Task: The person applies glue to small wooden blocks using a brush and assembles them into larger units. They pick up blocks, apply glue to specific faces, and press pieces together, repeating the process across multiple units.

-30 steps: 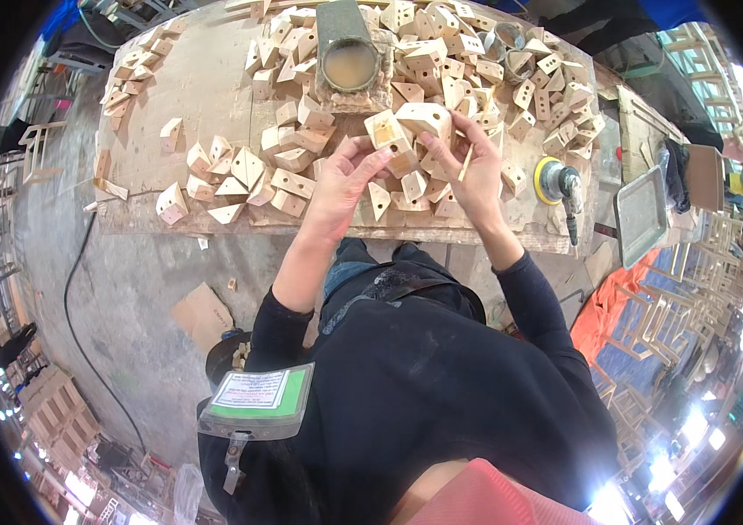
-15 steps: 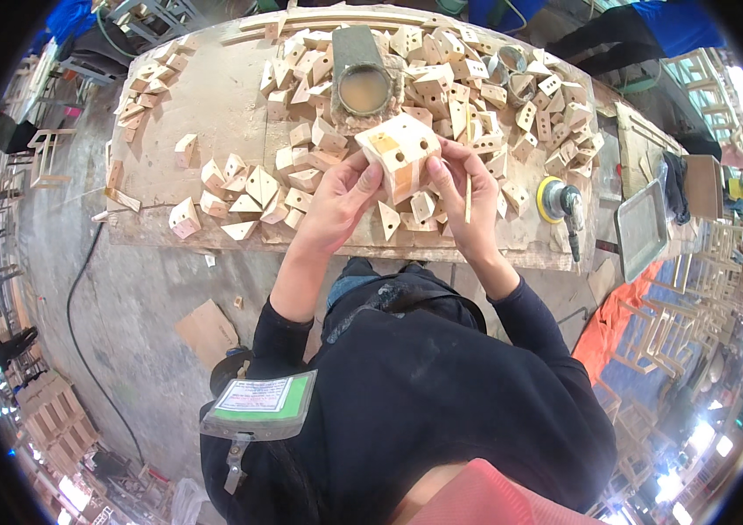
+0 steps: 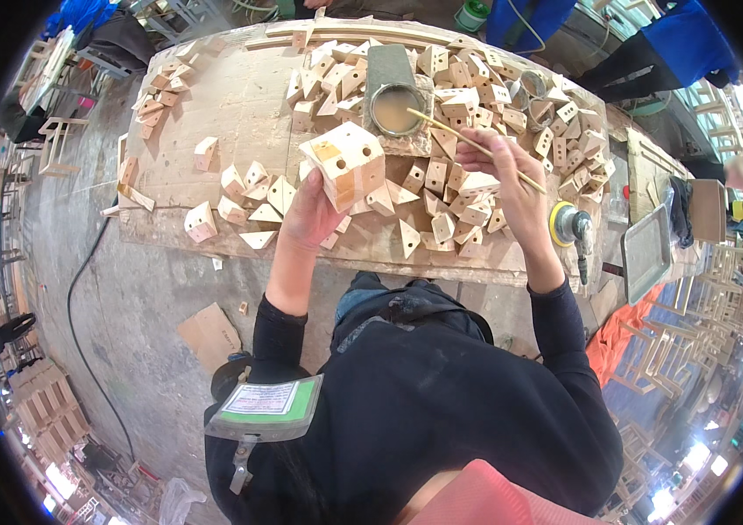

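Note:
My left hand (image 3: 308, 213) is closed around a pale wooden block (image 3: 347, 164) with several drilled holes and a darker patch on one face, held above the bench. In my right hand (image 3: 511, 171) is a thin wooden stick (image 3: 468, 143), slanting to the left. Its tip reaches the rim of a round pot (image 3: 396, 108) holding tan, cloudy liquid; whether it dips in is hard to tell. Behind the pot stands a grey-green slab (image 3: 387, 59). Drilled wedge-shaped blocks (image 3: 476, 105) are heaped around the pot and under my right hand.
More blocks lie loose at the left of the wooden bench (image 3: 214, 96). A sander with a yellow rim (image 3: 564, 225) rests at the right front edge, beside a grey tray (image 3: 645, 254). A black cable (image 3: 74, 302) crosses the floor. Other people in blue (image 3: 686, 44) stand beyond the bench.
My right hand has left the block and moved right, bringing the stick toward the pot. My left hand, now holding the block alone, has shifted left. The view has shifted slightly.

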